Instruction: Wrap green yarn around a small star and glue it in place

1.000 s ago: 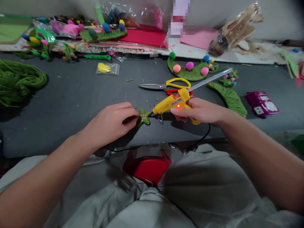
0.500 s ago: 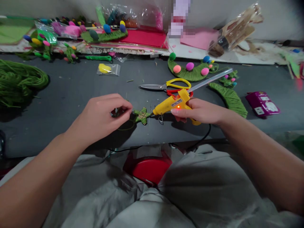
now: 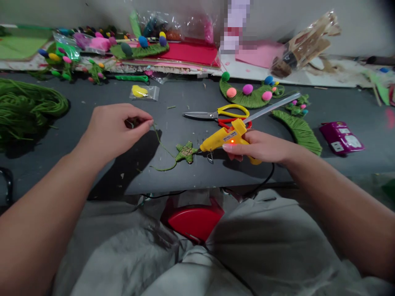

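Observation:
My right hand (image 3: 256, 144) grips a yellow glue gun (image 3: 224, 137) with a lit orange light and a clear glue stick in its back. The gun's nozzle meets the right point of a small green yarn-wrapped star (image 3: 186, 152), which lies on the grey table. Left of the star, my left hand (image 3: 123, 121) is raised with thumb and forefinger pinched on a green yarn strand (image 3: 161, 142) that runs to the star. A second loose yarn end curls from the star's lower left side.
Yellow-and-red-handled scissors (image 3: 216, 115) lie behind the gun. Green wrapped arcs (image 3: 298, 129) and a purple packet (image 3: 342, 137) are at the right. A green yarn bundle (image 3: 31, 102) sits far left, a small bag (image 3: 144, 92) behind.
My left hand has moved left and slightly up, away from the star, and the yarn now stretches between them. My right hand and the glue gun have barely moved.

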{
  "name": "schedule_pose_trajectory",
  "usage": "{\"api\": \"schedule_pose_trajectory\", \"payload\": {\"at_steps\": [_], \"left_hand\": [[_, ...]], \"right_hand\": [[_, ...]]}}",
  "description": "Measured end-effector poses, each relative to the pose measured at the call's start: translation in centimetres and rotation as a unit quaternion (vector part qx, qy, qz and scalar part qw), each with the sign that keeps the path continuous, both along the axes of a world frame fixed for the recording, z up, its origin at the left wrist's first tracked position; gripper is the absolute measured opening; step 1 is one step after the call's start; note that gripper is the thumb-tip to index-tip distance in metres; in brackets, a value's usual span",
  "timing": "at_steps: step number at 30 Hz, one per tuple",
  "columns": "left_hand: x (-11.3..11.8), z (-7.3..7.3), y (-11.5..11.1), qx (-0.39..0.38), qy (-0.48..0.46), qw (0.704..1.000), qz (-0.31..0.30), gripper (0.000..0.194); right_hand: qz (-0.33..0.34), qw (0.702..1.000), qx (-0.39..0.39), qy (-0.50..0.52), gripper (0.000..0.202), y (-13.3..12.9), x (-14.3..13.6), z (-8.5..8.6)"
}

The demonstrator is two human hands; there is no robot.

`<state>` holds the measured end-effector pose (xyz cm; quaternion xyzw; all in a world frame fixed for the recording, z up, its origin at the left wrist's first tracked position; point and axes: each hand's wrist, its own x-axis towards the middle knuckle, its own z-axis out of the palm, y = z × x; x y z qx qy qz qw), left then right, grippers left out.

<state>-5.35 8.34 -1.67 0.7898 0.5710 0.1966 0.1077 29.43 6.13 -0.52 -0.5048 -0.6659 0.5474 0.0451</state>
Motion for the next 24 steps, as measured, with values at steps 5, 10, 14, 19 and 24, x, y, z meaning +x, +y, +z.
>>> {"api": "schedule_pose_trajectory", "payload": {"at_steps": [5,10,14,19,24], "left_hand": [[-2.0,-0.4,1.0,-0.036,0.020,0.998,0.040,0.035],[-3.3,0.1,0.8,-0.062,-0.001,0.995,0.080,0.037],[-3.1,0.9,0.3,-0.061,-0.002,0.993,0.103,0.040],[-3.2,0.7,0.6,-0.164,0.032,0.981,0.094,0.036],[-4.2,-0.3,1.3,-0.156,0.050,0.982,0.089,0.033]], "right_hand": [[-0.002,1.000,-0.011,-0.001,0.042,0.0,0.1,0.0],[-0.002,1.000,-0.018,0.000,0.041,0.0,0.1,0.0],[0.002,1.000,-0.017,0.001,0.041,0.0,0.2,-0.2],[0.002,1.000,-0.011,-0.008,0.041,0.0,0.2,-0.2],[0.008,1.000,-0.008,-0.013,0.040,0.0,0.3,-0.2]]}}
